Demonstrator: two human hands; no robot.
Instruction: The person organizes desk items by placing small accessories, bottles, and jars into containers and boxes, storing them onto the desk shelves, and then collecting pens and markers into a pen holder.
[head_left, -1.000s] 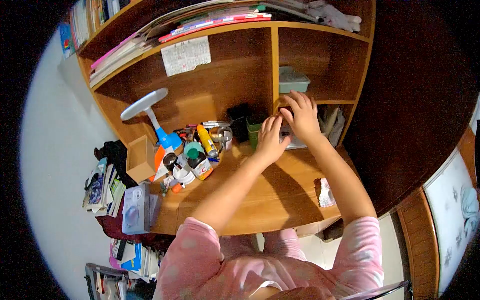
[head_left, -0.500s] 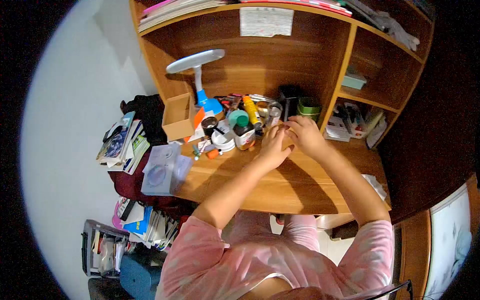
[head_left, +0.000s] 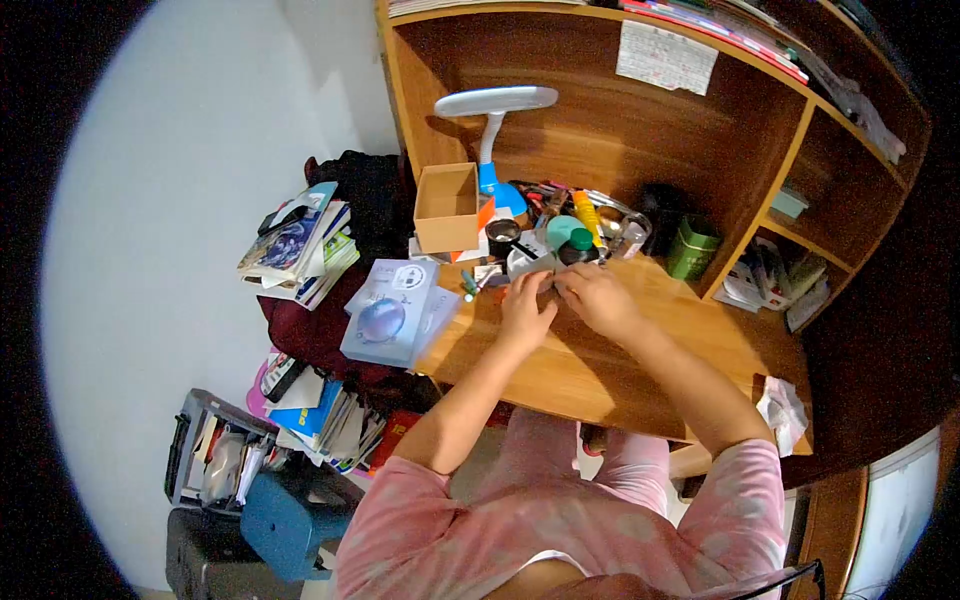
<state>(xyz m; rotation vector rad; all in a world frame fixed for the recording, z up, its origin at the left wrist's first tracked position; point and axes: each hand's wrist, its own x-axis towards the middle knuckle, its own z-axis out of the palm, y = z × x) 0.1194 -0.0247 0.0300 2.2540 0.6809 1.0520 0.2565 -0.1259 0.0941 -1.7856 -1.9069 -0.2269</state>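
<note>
My left hand [head_left: 528, 312] and my right hand [head_left: 603, 302] meet over the desk, fingertips bent inward and almost touching. Whatever small thing lies between them is hidden by the fingers. Just beyond stands a dark bottle with a green cap [head_left: 580, 240], its lower part covered by my hands. To its left is a round black-rimmed item with a handle [head_left: 503, 235], resembling a magnifying glass. Behind the bottle leans a yellow tube [head_left: 587, 215]. Small loose items, among them a green one [head_left: 468, 283], lie left of my left hand.
An open cardboard box [head_left: 446, 236] and a desk lamp [head_left: 488, 175] stand at the back left. Pale boxes [head_left: 392, 318] rest on the desk's left edge, beside stacked books [head_left: 290, 250]. A green container [head_left: 693, 248] stands at right, and crumpled tissue [head_left: 783, 412] lies near the right edge.
The camera view has turned left, so the desk appears further right. My hands have come nearer the green-capped bottle and now cover its lower part; they stay close together.
</note>
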